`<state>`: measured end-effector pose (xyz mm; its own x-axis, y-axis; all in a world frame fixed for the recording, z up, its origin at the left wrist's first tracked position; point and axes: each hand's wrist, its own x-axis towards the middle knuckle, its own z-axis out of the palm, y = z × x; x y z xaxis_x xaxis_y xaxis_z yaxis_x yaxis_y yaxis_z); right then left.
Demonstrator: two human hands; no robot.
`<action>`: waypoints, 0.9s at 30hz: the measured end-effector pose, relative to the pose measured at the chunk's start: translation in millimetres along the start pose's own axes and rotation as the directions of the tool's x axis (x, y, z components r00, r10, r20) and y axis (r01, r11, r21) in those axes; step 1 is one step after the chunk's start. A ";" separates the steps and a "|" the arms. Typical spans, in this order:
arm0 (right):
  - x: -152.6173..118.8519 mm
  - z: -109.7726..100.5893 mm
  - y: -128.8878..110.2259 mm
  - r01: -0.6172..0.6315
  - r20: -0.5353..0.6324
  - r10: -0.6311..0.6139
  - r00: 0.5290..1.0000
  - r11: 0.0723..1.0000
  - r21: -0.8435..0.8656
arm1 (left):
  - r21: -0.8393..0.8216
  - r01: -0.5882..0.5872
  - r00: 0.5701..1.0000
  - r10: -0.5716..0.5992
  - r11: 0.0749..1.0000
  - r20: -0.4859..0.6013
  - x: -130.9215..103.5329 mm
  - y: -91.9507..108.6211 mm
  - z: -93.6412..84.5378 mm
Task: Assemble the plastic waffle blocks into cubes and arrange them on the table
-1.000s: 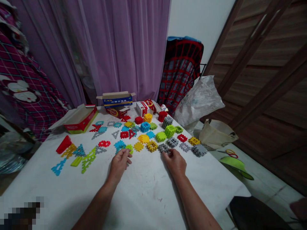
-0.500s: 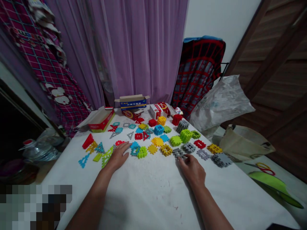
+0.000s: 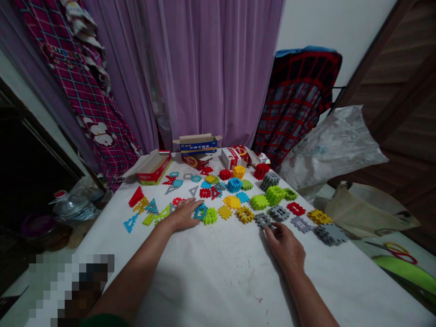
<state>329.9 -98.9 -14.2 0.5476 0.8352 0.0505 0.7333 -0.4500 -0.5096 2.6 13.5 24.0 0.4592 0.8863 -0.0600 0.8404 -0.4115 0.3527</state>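
Note:
My left hand (image 3: 184, 214) is open and palm down, its stretched fingers reaching the edge of the blue notched tiles (image 3: 200, 211). Right beside them stands a stack of lime green tiles (image 3: 210, 215). Curled at the near edge of a dark grey windowed tile (image 3: 263, 220), my right hand (image 3: 286, 245) has its thumb and forefinger on that piece, which lies on the table. Around it are a yellow windowed stack (image 3: 245, 214), another grey stack (image 3: 279, 212) and a pale grey tile (image 3: 301, 224). Blue triangles (image 3: 130, 223) and a red wedge (image 3: 136, 196) lie left of my left hand.
A white cloth covers the table (image 3: 218, 268). At the back stand a red and green carton (image 3: 155, 169), a blue carton (image 3: 198, 146) and a white-red box (image 3: 231, 157). More coloured tile stacks fill the far half. Scissors (image 3: 397, 252) and bags (image 3: 364, 204) are off the right side.
The view has shifted, so the table sits further right. My left hand has moved right, closer over the blue tiles. My right hand stays at the grey tile.

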 end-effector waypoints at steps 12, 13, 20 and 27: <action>4.5 9.2 10.1 0.040 -0.098 -0.027 0.995 0.989 0.141 | -0.965 -0.007 0.971 -0.230 0.260 -0.069 -12.9 3.7 8.5; 4.6 10.1 11.1 0.055 -0.127 -0.035 0.991 0.986 0.156 | -0.989 -0.005 0.975 -0.221 0.145 -0.037 -13.8 10.7 11.0; -6.2 17.9 1.5 0.349 -0.347 -0.257 0.902 0.906 0.238 | -0.976 0.201 0.978 -0.045 -0.089 0.205 -15.0 63.5 25.0; -32.3 17.6 -36.4 0.703 -0.384 -0.590 0.710 0.623 0.343 | -0.969 0.217 0.974 -0.096 0.116 0.207 -20.0 91.5 34.0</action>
<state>278.4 -104.0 -12.3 0.1113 0.7373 0.6664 0.7035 0.4151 -0.5769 80.1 -49.1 25.7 0.4264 0.8584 -0.2853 -0.0821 0.3508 0.9328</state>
